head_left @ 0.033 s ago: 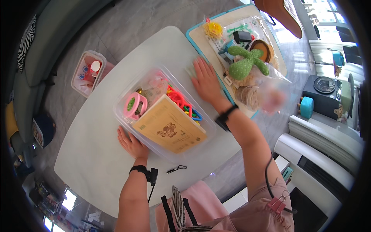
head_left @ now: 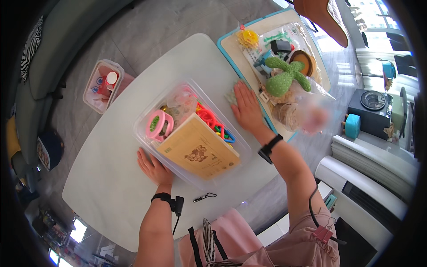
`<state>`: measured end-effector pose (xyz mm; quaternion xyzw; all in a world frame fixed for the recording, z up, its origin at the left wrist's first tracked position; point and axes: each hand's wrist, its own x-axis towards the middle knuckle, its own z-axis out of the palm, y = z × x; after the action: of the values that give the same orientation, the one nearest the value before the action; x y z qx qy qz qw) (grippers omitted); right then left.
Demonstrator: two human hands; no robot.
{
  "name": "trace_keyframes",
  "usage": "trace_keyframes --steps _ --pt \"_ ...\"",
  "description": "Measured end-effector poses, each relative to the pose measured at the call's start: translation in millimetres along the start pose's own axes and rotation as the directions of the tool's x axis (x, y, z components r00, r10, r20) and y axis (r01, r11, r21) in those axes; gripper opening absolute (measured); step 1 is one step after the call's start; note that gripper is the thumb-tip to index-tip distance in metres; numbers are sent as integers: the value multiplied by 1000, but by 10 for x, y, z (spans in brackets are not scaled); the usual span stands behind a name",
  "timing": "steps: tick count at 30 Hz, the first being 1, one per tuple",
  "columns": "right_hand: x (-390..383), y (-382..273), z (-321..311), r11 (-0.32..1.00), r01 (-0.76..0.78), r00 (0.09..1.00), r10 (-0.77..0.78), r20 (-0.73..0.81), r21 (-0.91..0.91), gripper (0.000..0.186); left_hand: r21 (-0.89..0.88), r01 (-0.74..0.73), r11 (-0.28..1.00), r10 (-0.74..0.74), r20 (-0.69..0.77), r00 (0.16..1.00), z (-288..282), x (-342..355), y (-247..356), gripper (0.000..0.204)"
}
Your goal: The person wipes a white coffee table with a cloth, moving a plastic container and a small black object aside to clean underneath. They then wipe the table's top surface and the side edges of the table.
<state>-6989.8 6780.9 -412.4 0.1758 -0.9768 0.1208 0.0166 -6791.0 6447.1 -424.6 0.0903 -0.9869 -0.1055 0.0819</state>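
Observation:
A clear plastic bin (head_left: 191, 177) stands on the white table, holding a tan booklet (head_left: 200, 149), a pink round-ended item (head_left: 159, 125) and brightly coloured plastic pieces (head_left: 209, 119). Beside the bin's near left side, my left hand (head_left: 154, 168) lies open on the tabletop, fingers a little apart and the thumb side close to the bin. To the right of the bin, my right hand (head_left: 248, 107) is flat with its fingers stretched out. A thin pale piece, perhaps a wipe or cloth (head_left: 230, 97), shows at its edge; the rest is hidden.
A small black item with a loop (head_left: 204, 197) lies near the white table's (head_left: 111, 187) front edge. Right of the table, a blue-edged board (head_left: 229, 46) carries a green cactus-shaped toy (head_left: 281, 83), a yellow flower-like piece (head_left: 248, 38) and bags. A small container (head_left: 102, 86) sits beyond the left edge.
My right hand has slid slightly toward me and to the right, with the pale piece moving along. My left hand has stayed beside the bin.

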Motion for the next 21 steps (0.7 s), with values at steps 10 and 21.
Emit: trace_keyframes --steps 10,21 --pt "1747 -127 457 997 71 967 -76 -242 -27 59 -8 -2 1000 3 52 999 0 -8 91 58" --pt "1004 -78 222 980 188 975 -180 -127 56 56 -45 12 999 -10 47 999 27 -64 97 66"
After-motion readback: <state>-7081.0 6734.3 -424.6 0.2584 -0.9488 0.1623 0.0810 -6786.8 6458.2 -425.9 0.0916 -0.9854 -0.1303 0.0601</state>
